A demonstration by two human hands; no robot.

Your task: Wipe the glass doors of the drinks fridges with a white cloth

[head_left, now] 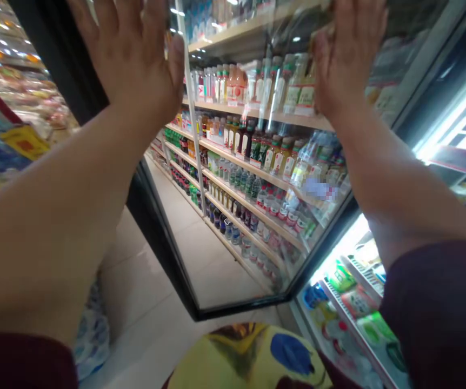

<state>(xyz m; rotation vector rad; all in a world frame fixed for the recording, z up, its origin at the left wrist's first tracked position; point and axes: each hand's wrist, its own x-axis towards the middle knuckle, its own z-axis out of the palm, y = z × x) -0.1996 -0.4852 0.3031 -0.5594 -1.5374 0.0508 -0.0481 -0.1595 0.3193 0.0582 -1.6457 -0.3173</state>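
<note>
A black-framed glass door [233, 281] of a lit cooler stands swung out in front of me. Both arms reach up toward its pane. My left hand [135, 65] is raised at the upper left, close to the black frame edge, fingers stretched upward and thumb apart. At the upper right, my right hand [344, 59] is raised with its palm toward the glass and its fingers extended. The top edge of the picture cuts off the fingertips of my left hand. Neither hand holds anything visible; whether the palms touch the glass I cannot tell.
Through the pane show wooden shelves [243, 156] with rows of bottled drinks. The bright cooler interior [354, 275] with packaged goods lies at the right. Blurred store displays [18, 108] stand at the left. A clear plastic-wrapped pack [93, 335] sits on the tiled floor [144, 292].
</note>
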